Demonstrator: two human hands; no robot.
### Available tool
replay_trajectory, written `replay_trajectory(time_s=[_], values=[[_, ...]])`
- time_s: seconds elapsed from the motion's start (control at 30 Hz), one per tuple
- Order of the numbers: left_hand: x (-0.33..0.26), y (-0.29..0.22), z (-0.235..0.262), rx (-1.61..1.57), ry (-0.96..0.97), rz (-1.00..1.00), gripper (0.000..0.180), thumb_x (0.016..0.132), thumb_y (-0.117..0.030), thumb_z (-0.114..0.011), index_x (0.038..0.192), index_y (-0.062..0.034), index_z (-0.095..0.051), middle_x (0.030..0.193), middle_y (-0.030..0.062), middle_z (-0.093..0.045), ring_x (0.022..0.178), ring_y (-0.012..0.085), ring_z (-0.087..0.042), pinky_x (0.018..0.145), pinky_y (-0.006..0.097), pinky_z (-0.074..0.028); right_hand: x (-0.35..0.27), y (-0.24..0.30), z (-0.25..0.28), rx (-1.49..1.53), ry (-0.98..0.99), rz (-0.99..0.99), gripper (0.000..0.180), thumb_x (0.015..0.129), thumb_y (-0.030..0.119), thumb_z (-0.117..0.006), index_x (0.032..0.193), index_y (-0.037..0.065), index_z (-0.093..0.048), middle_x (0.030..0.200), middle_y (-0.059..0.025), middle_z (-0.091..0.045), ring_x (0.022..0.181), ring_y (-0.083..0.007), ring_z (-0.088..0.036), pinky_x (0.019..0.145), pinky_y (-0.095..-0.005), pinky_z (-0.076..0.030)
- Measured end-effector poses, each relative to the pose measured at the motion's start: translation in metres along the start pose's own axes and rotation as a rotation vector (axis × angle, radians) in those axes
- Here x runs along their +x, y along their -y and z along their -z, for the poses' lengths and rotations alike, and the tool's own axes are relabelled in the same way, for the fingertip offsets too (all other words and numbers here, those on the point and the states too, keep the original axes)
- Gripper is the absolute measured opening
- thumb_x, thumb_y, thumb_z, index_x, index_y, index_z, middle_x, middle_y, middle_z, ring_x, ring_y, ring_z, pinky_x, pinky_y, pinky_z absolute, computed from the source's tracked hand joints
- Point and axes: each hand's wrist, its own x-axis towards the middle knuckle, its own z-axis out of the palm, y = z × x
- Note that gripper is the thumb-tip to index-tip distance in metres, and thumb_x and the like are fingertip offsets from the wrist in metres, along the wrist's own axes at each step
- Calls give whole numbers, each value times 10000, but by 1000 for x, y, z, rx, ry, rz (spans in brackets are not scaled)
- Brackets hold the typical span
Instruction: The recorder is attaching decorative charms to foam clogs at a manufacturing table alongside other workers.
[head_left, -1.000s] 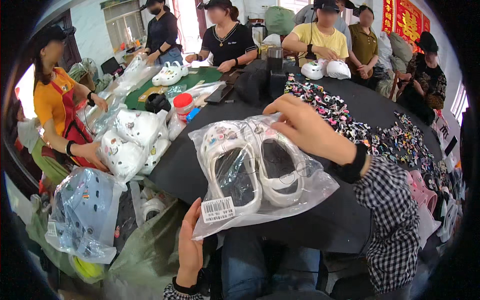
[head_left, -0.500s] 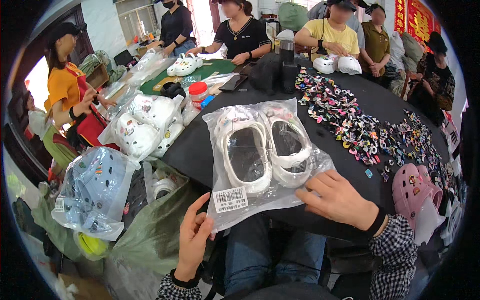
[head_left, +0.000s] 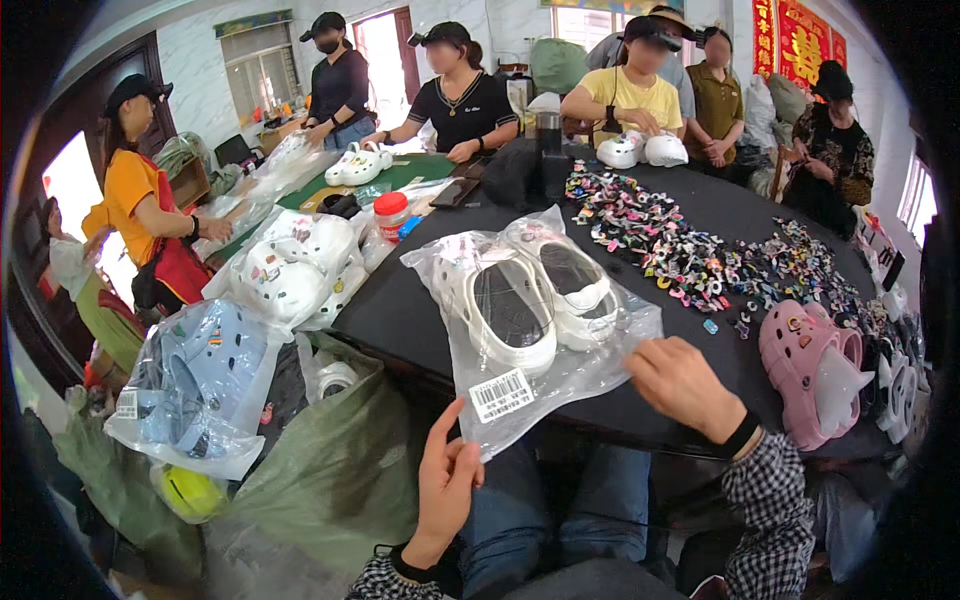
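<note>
A pair of white clogs [head_left: 512, 325] with charms near the toes lies inside a clear plastic bag [head_left: 605, 365] on the near edge of the black table. A white barcode label [head_left: 502, 394] is stuck to the bag's near left corner. My left hand [head_left: 445, 495] has that corner between thumb and fingers, its index finger stretched along the bag's side. My right hand [head_left: 685, 388] pinches the bag's right edge with curled fingers; the fingertips are partly hidden.
Loose colourful shoe charms [head_left: 680, 245] are heaped across the black table [head_left: 400, 310]. Pink clogs [head_left: 800, 375] stand at the right edge. Bagged blue clogs [head_left: 200, 370] and bagged white clogs [head_left: 290, 265] lie left, near a red-lidded jar [head_left: 391, 215]. Several people work around the far side.
The bag has turned and its near left corner has shifted right, both my hands moving right with it. My view has tilted up slightly, showing more of the room.
</note>
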Motion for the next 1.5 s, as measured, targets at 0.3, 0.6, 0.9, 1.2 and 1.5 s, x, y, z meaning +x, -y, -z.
replay_trajectory(time_s=[0.3, 0.6, 0.9, 1.2, 1.5], values=[[-2, 2, 0, -89, -98, -5, 470, 1014, -76, -465, 1473, -66, -361, 698, -24, -452, 579, 52, -387, 535, 210, -323, 53, 122, 6, 152, -243, 276, 280, 768, 161, -622, 1028, 58, -636, 972, -38, -600, 942, -181, -609, 794, -301, -485], [-1, 8, 3, -92, -123, 2, 452, 1021, -76, -445, 1467, -72, -371, 672, -45, -440, 584, 35, -371, 532, 199, -298, 70, 130, -25, 123, -287, 367, 212, 782, 192, -599, 952, 65, -595, 862, -15, -529, 877, -169, -555, 778, -295, -447], [1, 8, 7, -192, -161, 40, 465, 1002, -58, -466, 1459, -74, -381, 660, -49, -446, 551, 31, -347, 504, 196, -278, 67, 122, -24, 60, -255, 391, 190, 782, 206, -597, 940, 103, -581, 902, -17, -541, 912, -177, -555, 793, -308, -447], [14, 18, 25, -324, -135, 62, 434, 984, -49, -492, 1412, -14, -427, 677, -31, -463, 548, 41, -367, 517, 231, -291, 16, 28, -8, -152, -196, 109, 162, 773, 186, -572, 922, 123, -574, 895, -38, -532, 885, -209, -568, 765, -338, -465], [14, 22, 23, -231, -121, -29, 330, 986, -46, -489, 1311, -31, -551, 679, -48, -419, 530, 27, -326, 496, 213, -263, -30, -33, 3, -234, -198, -124, 144, 764, 137, -591, 906, 118, -578, 924, -27, -557, 883, -198, -575, 754, -328, -481]])
